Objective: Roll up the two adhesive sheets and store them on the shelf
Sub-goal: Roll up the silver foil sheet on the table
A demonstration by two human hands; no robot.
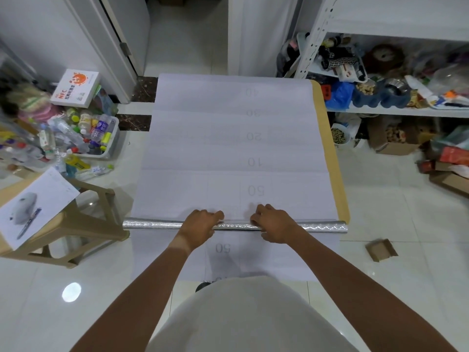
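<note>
A wide white adhesive sheet (228, 138) with faint printed numbers lies flat on the floor, stretching away from me. Its near end is wound into a thin silvery roll (152, 224) lying crosswise. My left hand (200, 226) and my right hand (272, 224) both rest on top of the roll near its middle, fingers curled over it. A second sheet lies underneath: its tan edge (335, 174) shows along the right side and its white backing (291, 255) shows in front of the roll.
A white metal shelf (396, 110) crammed with clutter stands at the right. A bin of bottles (88, 133) and a beige stool (83, 224) holding a printed paper sit at the left. Cardboard boxes (380, 250) lie on the tiled floor at the right. A doorway opens ahead.
</note>
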